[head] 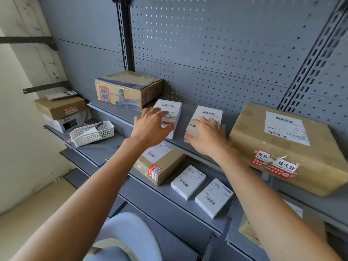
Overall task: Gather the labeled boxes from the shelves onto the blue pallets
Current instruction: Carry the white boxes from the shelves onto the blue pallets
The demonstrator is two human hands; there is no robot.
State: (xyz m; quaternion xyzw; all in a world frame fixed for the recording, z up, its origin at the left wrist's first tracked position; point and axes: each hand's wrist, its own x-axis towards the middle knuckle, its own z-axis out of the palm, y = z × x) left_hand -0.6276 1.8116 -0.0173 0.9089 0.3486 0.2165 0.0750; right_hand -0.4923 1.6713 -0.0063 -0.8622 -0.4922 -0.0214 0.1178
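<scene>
Two small white labeled boxes lie side by side on the upper grey shelf (116, 110). My left hand (150, 125) lies over the left white box (172, 110), fingers spread and lightly bent on its top. My right hand (205, 134) covers the near end of the right white box (210, 113), fingers laid across its label. A large brown labeled carton (286, 147) with red stickers sits just right of my right hand. On the shelf below are a brown labeled box (160, 162) and two more small white boxes (188, 181) (213, 197). No blue pallet is in view.
A printed cardboard box (128, 88) stands at the back left of the upper shelf. A white mesh basket (92, 132) and stacked small boxes (60, 107) sit on a lower shelf at left. Perforated grey back panel (226, 44) rises behind. Another brown box (248, 230) shows at lower right.
</scene>
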